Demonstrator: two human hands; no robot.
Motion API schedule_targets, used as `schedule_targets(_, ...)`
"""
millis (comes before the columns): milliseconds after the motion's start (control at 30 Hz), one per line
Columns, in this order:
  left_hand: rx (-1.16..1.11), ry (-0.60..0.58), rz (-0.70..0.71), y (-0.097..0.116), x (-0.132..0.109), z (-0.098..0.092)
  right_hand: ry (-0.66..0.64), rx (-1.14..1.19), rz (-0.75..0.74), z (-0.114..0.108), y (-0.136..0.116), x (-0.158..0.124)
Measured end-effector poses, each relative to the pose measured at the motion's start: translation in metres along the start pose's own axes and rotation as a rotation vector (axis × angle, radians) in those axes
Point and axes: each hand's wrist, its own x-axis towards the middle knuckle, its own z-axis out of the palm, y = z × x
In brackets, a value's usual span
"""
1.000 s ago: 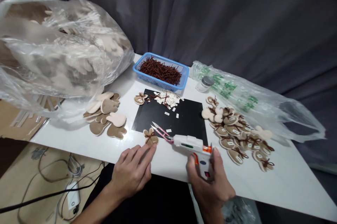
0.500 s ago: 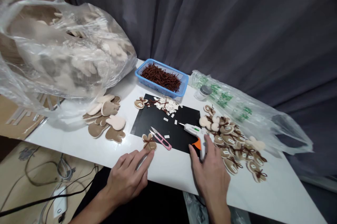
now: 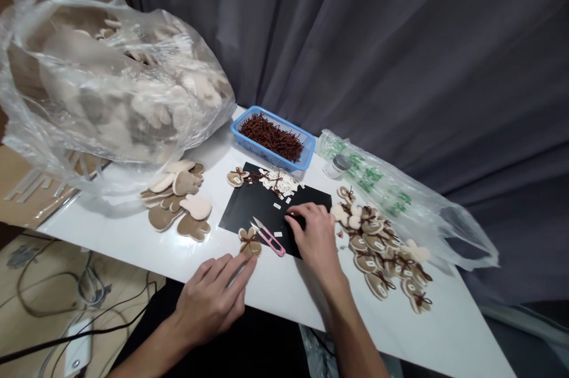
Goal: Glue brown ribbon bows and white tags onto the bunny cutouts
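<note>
My left hand [image 3: 213,289] has its fingertips closed on the lower edge of a brown rabbit-shaped plush piece [image 3: 249,244] with a brown bow, lying at the front of the black mat [image 3: 240,206]. On the mat, the thumb and index finger of my right hand [image 3: 313,236] pinch where a small white label lay; the fingertips hide it. Pink-handled thread snips [image 3: 270,237] lie between my hands. Loose labels [image 3: 278,234] are scattered nearby, with a heap of labels [image 3: 284,182] behind. The glue gun [image 3: 341,237] is mostly hidden behind my right hand.
A blue basket [image 3: 306,156] of brown bows stands at the back, near a small jar [image 3: 336,166]. Finished-looking rabbits [image 3: 377,242] pile up on the right beside a plastic bag [image 3: 427,206]. Plain rabbit pieces [image 3: 193,228] and a large stuffed bag [image 3: 133,87] are left.
My right hand has let go of the glue gun and moved left, its fingertips now over a label on the mat. My left hand stays on the rabbit piece. The view has shifted slightly.
</note>
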Motion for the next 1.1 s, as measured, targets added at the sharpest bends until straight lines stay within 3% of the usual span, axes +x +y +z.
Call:
schedule_targets(200,0.01,0.003,-0.001,-0.001,-0.004,0.002,-0.099,0.005,0.007,0.014,-0.011,0.033)
schedule_targets(433,0.009,0.004,-0.002,0.0,-0.003,0.001,-0.142,0.108,0.021,0.008,-0.011,0.035)
schedule_targets(733,0.02,-0.005,0.012,0.002,-0.001,0.0,-0.283,0.585,0.092,-0.031,-0.029,-0.013)
schedule_targets(833,0.018,-0.004,0.007,0.002,0.0,0.001,-0.31,0.663,0.136,-0.029,-0.037,-0.03)
schedule_targets(1100,0.026,-0.013,0.02,0.002,0.0,0.0,-0.22,0.83,0.27,-0.009,-0.049,-0.046)
